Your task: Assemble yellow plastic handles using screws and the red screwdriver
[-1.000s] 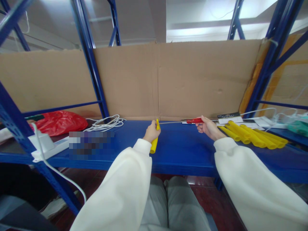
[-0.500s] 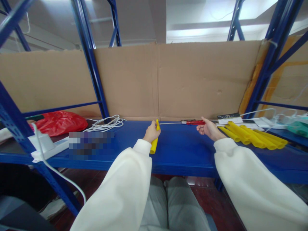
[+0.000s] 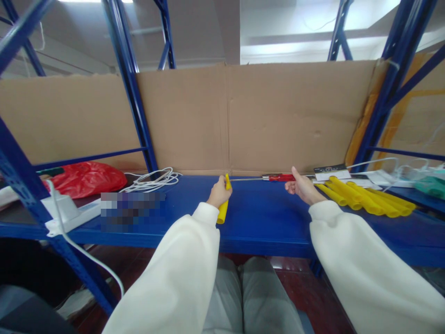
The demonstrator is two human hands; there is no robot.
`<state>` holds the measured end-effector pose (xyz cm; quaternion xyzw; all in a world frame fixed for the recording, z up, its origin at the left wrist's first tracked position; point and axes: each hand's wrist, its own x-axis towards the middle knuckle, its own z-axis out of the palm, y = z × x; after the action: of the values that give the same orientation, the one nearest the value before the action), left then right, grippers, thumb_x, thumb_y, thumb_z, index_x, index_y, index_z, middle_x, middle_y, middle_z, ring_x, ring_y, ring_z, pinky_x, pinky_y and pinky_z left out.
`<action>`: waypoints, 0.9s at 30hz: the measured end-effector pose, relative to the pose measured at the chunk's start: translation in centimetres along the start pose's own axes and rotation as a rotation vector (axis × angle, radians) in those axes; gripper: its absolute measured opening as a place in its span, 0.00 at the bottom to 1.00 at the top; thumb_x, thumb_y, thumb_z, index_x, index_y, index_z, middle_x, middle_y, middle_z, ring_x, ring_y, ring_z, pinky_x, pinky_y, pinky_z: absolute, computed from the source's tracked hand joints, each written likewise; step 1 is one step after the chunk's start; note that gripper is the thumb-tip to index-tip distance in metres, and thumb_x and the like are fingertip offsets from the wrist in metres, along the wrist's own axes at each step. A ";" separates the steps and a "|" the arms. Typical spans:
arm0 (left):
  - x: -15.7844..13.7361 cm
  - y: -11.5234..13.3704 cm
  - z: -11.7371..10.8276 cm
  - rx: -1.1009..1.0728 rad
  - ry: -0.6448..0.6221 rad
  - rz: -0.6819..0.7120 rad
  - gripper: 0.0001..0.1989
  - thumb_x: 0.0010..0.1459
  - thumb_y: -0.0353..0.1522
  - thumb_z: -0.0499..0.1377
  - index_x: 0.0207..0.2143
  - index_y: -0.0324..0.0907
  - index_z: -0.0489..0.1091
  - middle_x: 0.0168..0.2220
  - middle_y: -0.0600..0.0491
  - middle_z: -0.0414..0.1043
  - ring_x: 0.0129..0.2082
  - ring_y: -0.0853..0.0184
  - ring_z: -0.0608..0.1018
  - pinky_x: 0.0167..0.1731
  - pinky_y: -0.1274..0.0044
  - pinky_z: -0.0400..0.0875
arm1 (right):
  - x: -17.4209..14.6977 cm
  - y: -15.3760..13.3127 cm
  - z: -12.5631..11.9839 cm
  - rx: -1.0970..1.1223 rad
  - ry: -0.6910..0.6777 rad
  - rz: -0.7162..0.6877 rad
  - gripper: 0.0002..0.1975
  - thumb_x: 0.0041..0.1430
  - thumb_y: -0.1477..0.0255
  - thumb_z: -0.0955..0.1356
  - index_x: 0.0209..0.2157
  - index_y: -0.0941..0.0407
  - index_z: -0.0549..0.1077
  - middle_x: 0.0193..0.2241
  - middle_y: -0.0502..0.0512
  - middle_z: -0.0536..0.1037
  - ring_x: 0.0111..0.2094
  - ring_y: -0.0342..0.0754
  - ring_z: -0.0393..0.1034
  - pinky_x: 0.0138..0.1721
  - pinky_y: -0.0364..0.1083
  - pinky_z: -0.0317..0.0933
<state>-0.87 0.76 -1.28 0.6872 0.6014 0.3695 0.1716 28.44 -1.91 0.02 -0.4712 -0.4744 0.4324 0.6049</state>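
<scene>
Tube: yellow tube [image 3: 223,212] in L hand [image 3: 218,191], in front of the person, over or on blue bench [image 3: 264,218]; contact w/ bench, can't tell.
Tube axis: approx. fore-aft; round open end faces the person, narrow end points away twd board [image 3: 278,116], a bit to R.
L grip: closed round tube, no gap seen; both tube ends stick out.
Driver: red-handled driver [image 3: 281,177], abt level, crosswise to tube, shaft pointing L. Its end reaches tube's far end by L fingers; inside or just against, can't tell.
R grip: R hand [image 3: 302,188] at handle's butt, thumb up, fingers half-curled, partly open; holding or only touching, can't tell.
Just changed: 1 s ago R fingers were pinched on handle; now thumb's up, grip looser. Tube & L hand same. Prob. means less R control of driver, so tube end likely steadies it.
Spare tubes: yellow row [image 3: 365,197], R of R hand, near card [image 3: 332,172].
Far L: white cable [image 3: 153,178], red bag [image 3: 90,178], strip [image 3: 88,211].
</scene>
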 end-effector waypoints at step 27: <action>-0.1 0.2 -0.1 0.007 -0.007 -0.014 0.14 0.60 0.26 0.61 0.45 0.44 0.62 0.47 0.44 0.78 0.39 0.60 0.83 0.39 0.72 0.76 | 0.5 0.1 -0.6 0.106 -0.199 -0.092 0.08 0.65 0.63 0.67 0.37 0.53 0.69 0.20 0.50 0.74 0.17 0.44 0.61 0.19 0.43 0.55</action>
<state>-0.82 0.65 -1.12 0.6849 0.6070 0.3637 0.1737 29.08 -1.52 -0.02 -0.3711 -0.5297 0.4732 0.5982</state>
